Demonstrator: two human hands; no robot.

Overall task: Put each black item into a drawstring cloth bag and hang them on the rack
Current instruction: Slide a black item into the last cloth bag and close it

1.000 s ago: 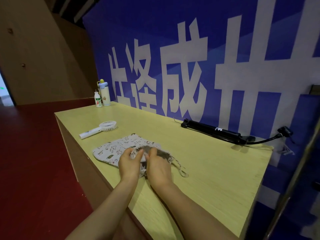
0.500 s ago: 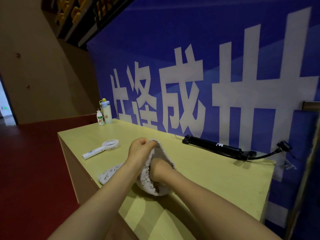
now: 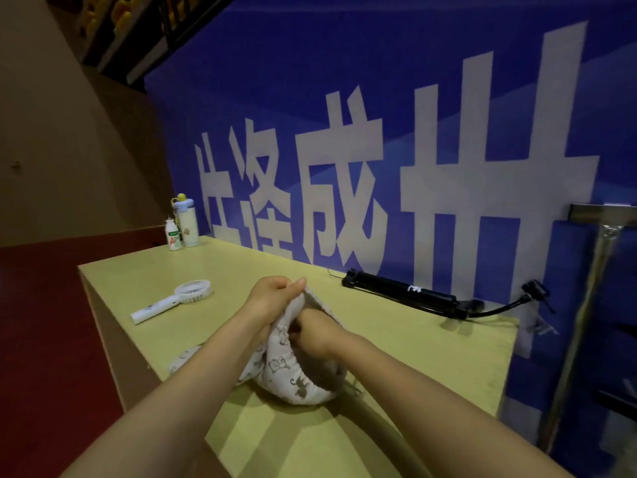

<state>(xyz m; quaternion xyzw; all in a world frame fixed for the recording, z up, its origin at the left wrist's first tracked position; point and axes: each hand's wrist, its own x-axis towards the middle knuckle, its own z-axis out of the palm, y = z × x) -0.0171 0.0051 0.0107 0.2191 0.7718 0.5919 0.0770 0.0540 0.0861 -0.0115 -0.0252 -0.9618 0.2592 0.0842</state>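
Holding the drawstring cloth bag (image 3: 286,374) open at mid-worktop, my left hand (image 3: 275,296) has its fingers curled round the raised rim. My right hand (image 3: 312,334) is pushed into the mouth, with its fingers buried in fabric, so I cannot tell whether they are spread or closed on anything. The cloth looks light and floppy and should collapse unless held by the hem. Its bottom sags onto the worktop (image 3: 396,339).

The black pump (image 3: 403,294) lies at 2 o'clock against the blue banner (image 3: 448,98). It looks long and rigid, with a hose trailing right, so I judge mid-barrel the best place to grip it. A white handheld fan (image 3: 172,300) lies at 10 o'clock, two bottles (image 3: 186,222) stand at 11, and the rack pole (image 3: 586,305) rises at 3. Nothing lies between bag and pump.
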